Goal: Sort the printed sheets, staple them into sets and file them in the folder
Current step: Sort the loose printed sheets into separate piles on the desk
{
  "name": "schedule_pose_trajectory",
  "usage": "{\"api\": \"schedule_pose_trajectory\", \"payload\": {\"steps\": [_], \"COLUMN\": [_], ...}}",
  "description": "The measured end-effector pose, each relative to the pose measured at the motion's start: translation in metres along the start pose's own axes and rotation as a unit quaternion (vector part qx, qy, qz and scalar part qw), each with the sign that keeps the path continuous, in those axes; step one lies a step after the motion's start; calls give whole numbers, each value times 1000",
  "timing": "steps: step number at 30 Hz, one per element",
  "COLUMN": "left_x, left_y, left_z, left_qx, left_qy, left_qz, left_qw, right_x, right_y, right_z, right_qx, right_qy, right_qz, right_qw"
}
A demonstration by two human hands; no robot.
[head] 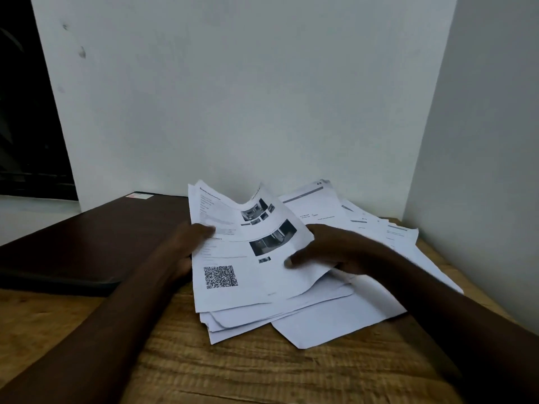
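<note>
We are pinching the buckling top printed sheets with our left grip and right grip, holding them over the loose pile on the desk; pages may be slipping back and mixing sets.

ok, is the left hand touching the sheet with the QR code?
Touching. In the head view the left hand pinches the sheet at its left edge, thumb lying on the printed face.
</note>
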State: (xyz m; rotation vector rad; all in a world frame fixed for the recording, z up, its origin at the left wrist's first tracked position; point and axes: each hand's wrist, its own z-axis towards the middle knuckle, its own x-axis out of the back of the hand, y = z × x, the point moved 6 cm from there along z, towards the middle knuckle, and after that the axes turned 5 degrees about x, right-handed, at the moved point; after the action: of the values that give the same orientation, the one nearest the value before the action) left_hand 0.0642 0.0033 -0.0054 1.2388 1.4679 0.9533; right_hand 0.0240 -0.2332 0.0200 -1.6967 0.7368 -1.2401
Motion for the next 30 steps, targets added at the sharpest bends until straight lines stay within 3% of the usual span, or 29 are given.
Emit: {"api": "schedule_pose_trajectory", "payload": {"steps": [2,5,7,13,18,23,27,30], "left_x": [2,3,4,0,-1,-7,-8,-4], "left_y": [0,1,0,2,3,0,-5,-2], "left_z": [2,4,5,9,7,3,4,1], "left_qx": [0,-14,-21,-48,-33,-8,8,18], "left_qy": [21,33,32,14,-9,-68,-68,-61], "left_qz": [41,79,86,94,91,58,45,26], "left_qw": [999,996,996,994,995,996,997,998], "right_x": [22,83,101,107,108,98,108,134], "right_y": [-2,14,32,54,59,48,44,37], "right_z": [0,-3,-8,9,17,17,11,-12], "right_qx": [-4,-10,-59,-110,-101,-66,-28,21], "right_qy": [26,256,324,307,260,251,317,448], "right_qz": [-23,-96,-203,-258,-112,-117,-113,-105], "right_qw": [999,962,922,910,954,959,941,888]}}
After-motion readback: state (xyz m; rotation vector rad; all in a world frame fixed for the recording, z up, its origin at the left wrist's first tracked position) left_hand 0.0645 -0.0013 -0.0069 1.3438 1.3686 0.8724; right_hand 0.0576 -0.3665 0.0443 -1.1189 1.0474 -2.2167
